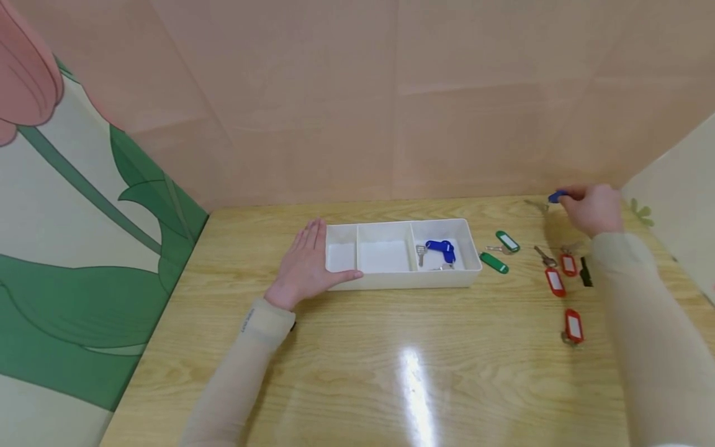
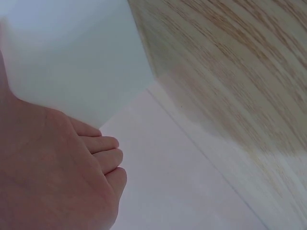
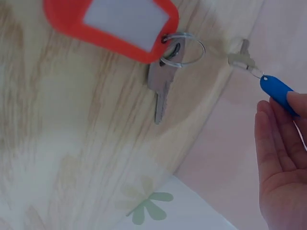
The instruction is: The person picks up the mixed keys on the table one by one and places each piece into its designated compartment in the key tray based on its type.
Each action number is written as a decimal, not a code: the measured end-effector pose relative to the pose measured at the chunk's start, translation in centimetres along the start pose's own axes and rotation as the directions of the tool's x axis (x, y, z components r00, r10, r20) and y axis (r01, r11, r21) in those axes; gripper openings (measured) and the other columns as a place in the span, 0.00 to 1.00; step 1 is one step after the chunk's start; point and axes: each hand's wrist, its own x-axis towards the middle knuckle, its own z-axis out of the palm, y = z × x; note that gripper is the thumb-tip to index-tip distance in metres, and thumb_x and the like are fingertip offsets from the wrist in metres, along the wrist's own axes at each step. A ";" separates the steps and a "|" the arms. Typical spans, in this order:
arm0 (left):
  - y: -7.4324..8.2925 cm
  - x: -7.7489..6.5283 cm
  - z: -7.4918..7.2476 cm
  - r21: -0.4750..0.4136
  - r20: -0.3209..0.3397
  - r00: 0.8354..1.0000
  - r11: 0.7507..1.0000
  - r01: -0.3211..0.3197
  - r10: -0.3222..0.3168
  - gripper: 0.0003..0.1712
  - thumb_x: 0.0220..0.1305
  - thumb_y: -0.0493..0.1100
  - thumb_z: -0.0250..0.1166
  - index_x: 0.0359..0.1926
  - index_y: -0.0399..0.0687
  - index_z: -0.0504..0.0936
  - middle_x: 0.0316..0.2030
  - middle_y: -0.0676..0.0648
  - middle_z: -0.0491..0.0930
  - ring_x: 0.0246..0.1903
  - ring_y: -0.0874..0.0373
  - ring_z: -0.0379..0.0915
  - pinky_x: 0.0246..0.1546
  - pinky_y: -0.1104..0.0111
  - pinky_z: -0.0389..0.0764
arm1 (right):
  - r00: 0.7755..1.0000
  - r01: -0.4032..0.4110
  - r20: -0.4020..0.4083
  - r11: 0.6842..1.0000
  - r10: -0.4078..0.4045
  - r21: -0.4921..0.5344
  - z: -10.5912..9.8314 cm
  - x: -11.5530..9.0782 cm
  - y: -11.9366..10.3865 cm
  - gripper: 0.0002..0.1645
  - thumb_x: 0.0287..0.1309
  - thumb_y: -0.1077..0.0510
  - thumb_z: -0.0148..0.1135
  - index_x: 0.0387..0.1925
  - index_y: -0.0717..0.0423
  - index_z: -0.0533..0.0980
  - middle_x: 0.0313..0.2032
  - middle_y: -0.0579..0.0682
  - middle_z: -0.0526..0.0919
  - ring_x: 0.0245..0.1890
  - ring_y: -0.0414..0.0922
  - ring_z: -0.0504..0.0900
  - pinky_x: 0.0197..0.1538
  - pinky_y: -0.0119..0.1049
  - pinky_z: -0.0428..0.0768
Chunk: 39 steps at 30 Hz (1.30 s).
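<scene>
At the far left we see a wall panel [image 1: 72, 292] printed with green leaves and a pink flower. Next, on the wooden worktop [image 1: 346, 372], our left hand [image 1: 304, 267] holds nothing: its straight fingers lie along the left end of a white tray [image 1: 385, 282], and its thumb stretches wide along the front wall. The tray has three compartments side by side, and in the right one lie blue key tags [image 1: 441, 247] with keys [image 1: 421, 254]. Just beside the tray's right end we have two green key tags [image 1: 494, 262], one behind the other, with a key [image 1: 499, 249] between them. Farther right lie three red key tags [image 1: 555, 282], two close together and one nearer us, then a small black item [image 1: 586, 272] too blurred to name. Rightmost of the hands, our right hand [image 1: 594, 210] pinches a blue tag [image 1: 557, 196] between thumb and fingers near the back edge of the worktop, well apart from the tray; a key [image 3: 242, 56] hangs from its ring, and we cannot tell whether that key touches the wood
</scene>
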 end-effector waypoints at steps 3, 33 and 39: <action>0.0 0.0 0.0 0.001 0.001 1.000 1.000 0.001 -0.001 0.81 0.48 0.92 0.45 0.80 0.34 0.36 0.80 0.37 0.35 0.78 0.48 0.29 0.76 0.61 0.33 | 1.000 -0.003 0.010 1.000 0.003 -0.003 -0.3 -0.2 -0.4 0.26 0.72 0.49 0.58 0.54 0.70 0.82 0.48 0.70 0.83 0.24 0.25 0.70 0.24 0.27 0.70; 0.0 0.0 0.2 -0.023 -0.012 1.000 1.000 -0.012 0.012 0.81 0.48 0.92 0.47 0.80 0.34 0.36 0.80 0.37 0.34 0.78 0.48 0.28 0.76 0.61 0.33 | 0.998 -0.058 0.005 0.996 0.058 0.072 -2.1 -1.4 -2.3 0.32 0.70 0.40 0.60 0.57 0.63 0.82 0.37 0.33 0.85 0.33 0.24 0.71 0.32 0.23 0.73; -0.1 0.0 0.2 -0.024 -0.007 1.000 1.000 -0.007 0.007 0.81 0.48 0.92 0.47 0.80 0.34 0.35 0.80 0.36 0.35 0.78 0.49 0.29 0.76 0.61 0.34 | 0.998 -0.059 0.003 0.992 0.059 0.110 -2.1 -1.8 -2.6 0.30 0.69 0.41 0.61 0.56 0.63 0.82 0.36 0.33 0.85 0.32 0.25 0.74 0.31 0.21 0.73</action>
